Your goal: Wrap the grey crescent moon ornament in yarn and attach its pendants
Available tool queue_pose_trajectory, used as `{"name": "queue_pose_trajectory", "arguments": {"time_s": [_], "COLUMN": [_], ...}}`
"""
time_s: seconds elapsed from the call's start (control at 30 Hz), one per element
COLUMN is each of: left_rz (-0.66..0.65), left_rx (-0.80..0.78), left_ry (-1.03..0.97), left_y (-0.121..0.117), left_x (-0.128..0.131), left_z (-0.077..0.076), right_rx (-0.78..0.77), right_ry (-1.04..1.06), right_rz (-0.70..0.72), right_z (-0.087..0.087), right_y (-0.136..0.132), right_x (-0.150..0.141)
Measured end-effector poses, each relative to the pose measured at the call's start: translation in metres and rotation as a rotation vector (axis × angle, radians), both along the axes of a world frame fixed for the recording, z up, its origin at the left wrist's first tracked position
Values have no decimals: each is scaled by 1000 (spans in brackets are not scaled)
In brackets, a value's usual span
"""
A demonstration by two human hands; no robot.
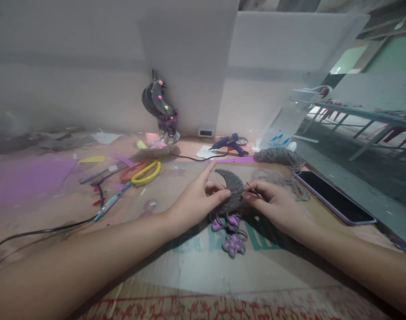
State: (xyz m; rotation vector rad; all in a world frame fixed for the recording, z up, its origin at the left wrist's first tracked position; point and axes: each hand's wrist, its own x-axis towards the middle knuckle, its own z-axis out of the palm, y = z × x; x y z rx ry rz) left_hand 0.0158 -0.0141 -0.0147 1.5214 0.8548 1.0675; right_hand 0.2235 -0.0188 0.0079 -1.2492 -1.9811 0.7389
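A crescent moon (pixel 234 189) wrapped in grey yarn stands between my two hands over the middle of the table. My left hand (pixel 206 195) pinches its inner curve with the thumb in front, the forefinger pointing up. Pinched in my right hand (pixel 269 200) at the moon's outer edge is a thin dark needle-like tool (pixel 252 189); its exact kind is too small to tell. Below the moon hang purple flowers edged in grey yarn, the lowest flower (pixel 234 244) nearest me. Loose grey yarn (pixel 279 180) lies beyond my right hand.
At the back are a blue glue gun (pixel 229 144), a grey yarn skein (pixel 278 156) and a clear bowl (pixel 159 149) below a decorated grey moon (pixel 156 95). Yellow-handled scissors (pixel 146 172) and a corded blue pen-like tool (pixel 113 200) lie left, a phone (pixel 336 198) right.
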Motion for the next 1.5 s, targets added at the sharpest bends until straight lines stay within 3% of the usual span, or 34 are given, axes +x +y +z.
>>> {"name": "queue_pose_trajectory", "arguments": {"time_s": [0.2,0.4,0.53,0.73,0.93,1.27,1.5], "left_rz": [-42,-7,-20,-5,11,24,-19], "left_rx": [-42,69,63,111,175,180,82], "left_ry": [148,214,234,353,322,332,261], "left_y": [-2,-5,-6,-9,-8,-10,-10], "left_x": [0,-1,-1,-2,-2,-3,-3], "left_z": [6,10,11,11,12,15,13], "right_rx": [21,-5,-72,-21,-71,-9,-66], "right_ry": [78,131,207,182,221,118,121], "right_rz": [-45,-10,-50,-79,-44,29,99], "right_z": [3,-4,-3,-1,-1,1,-2], "right_y": [-6,-1,-2,-3,-4,-5,-6], "right_x": [-3,-2,-3,-3,-3,-4,-4]}}
